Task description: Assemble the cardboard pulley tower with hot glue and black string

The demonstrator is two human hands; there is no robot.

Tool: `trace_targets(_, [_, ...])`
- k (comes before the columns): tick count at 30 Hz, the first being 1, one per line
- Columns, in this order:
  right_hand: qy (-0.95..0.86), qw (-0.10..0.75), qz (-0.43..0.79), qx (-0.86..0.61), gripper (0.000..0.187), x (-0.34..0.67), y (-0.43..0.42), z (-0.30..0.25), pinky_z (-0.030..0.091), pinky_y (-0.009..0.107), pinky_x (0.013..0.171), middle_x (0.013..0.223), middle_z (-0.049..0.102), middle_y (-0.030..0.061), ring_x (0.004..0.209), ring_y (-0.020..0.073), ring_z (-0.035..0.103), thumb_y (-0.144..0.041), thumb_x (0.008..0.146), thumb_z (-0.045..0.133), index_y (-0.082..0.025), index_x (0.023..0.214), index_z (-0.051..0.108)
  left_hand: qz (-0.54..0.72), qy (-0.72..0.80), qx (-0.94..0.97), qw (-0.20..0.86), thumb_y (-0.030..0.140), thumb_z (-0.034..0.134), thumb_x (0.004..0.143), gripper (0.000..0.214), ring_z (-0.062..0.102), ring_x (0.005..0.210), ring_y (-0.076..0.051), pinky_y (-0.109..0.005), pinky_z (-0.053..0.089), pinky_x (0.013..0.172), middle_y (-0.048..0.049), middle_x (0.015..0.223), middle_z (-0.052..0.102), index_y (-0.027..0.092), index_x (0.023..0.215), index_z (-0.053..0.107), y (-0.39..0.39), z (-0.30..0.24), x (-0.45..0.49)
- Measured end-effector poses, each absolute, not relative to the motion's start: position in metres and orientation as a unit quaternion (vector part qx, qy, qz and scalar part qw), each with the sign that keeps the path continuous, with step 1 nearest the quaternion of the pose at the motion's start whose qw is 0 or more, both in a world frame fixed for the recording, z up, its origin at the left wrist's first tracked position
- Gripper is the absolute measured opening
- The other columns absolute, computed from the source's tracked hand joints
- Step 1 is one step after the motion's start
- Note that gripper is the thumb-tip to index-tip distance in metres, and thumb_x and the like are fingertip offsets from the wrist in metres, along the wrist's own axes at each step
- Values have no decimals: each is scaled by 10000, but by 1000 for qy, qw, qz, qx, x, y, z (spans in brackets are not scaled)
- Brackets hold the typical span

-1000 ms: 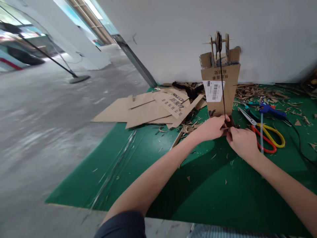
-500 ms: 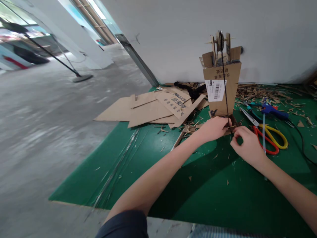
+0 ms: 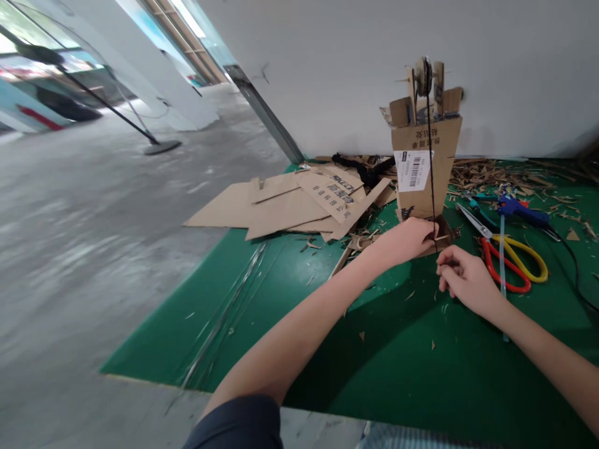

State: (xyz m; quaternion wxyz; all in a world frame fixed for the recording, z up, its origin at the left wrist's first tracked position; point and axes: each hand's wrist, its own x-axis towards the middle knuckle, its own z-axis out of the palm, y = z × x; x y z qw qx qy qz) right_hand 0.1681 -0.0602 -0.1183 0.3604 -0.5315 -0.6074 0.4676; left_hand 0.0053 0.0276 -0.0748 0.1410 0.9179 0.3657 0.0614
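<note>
Head view: two bare forearms reach out over a green mat (image 3: pixel 397 355) on the floor. A cardboard tower (image 3: pixel 444 162) stands at 12 o'clock from the hands, w/ a pulley wheel (image 3: pixel 425 75) on top. A black cord (image 3: pixel 431 174) drops straight from the wheel down the tower's front to its foot.

Step in hand, prob.: fixing or tensioning the cord's lower end at the tower's base. A next move would call for keeping the cord taut and the tower steady.

L hand (image 3: pixel 407 240): grip curled shut on a small brown base piece (image 3: pixel 447 234) at the tower's foot, where the cord ends.

R hand (image 3: pixel 463 280): at 5 o'clock from the L, thumb and forefinger pinched tight, apparently on the cord's end; the cord is too thin to be sure.

Scissors (image 3: pixel 515 265) and a blue glue gun (image 3: pixel 519 211) lie at 2–3 o'clock from the R hand. Flat cardboard sheets (image 3: pixel 281 209) lie at 10 o'clock from the L.
</note>
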Motion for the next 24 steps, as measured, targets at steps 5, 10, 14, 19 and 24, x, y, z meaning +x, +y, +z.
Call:
trace_targets(5, [-725, 327, 345, -497, 80, 166, -64, -124, 383, 240, 527, 653, 518, -40, 546, 118, 502, -206, 857, 428, -219, 855, 507, 61, 369, 917, 140, 182, 474, 933, 177, 658, 829, -213, -292, 472, 699, -83, 922, 696, 147, 1001, 635, 28, -75, 5])
trace_targets(10, [-794, 240, 276, -485, 52, 164, -69, -123, 360, 238, 529, 735, 550, -23, 569, 115, 496, -265, 895, 476, -216, 892, 496, 63, 357, 913, 186, 165, 423, 969, 242, 672, 818, -191, -288, 479, 730, -78, 945, 711, 154, 1063, 646, 29, -71, 4])
trace_targets(14, [-859, 175, 151, -456, 88, 161, -74, -120, 346, 270, 583, 840, 601, 18, 674, 148, 552, -264, 904, 482, -199, 935, 532, 63, 378, 897, 219, 188, 473, 960, 170, 661, 705, -166, -278, 483, 674, -61, 841, 692, 143, 955, 636, 31, -71, 3])
trace_targets(19, [-907, 111, 42, -404, 124, 157, -75, -117, 326, 298, 606, 806, 596, 34, 684, 167, 537, -258, 916, 467, -188, 865, 557, 81, 391, 892, 210, 185, 481, 949, 152, 643, 701, -162, -279, 480, 672, -47, 802, 675, 148, 899, 619, 30, -73, 5])
trace_targets(24, [-920, 102, 1, -379, 146, 155, -75, -116, 306, 299, 598, 770, 598, 29, 656, 167, 537, -256, 924, 456, -191, 846, 560, 76, 399, 890, 208, 185, 467, 946, 173, 637, 731, -183, -287, 469, 665, -60, 822, 685, 145, 905, 630, 27, -70, 9])
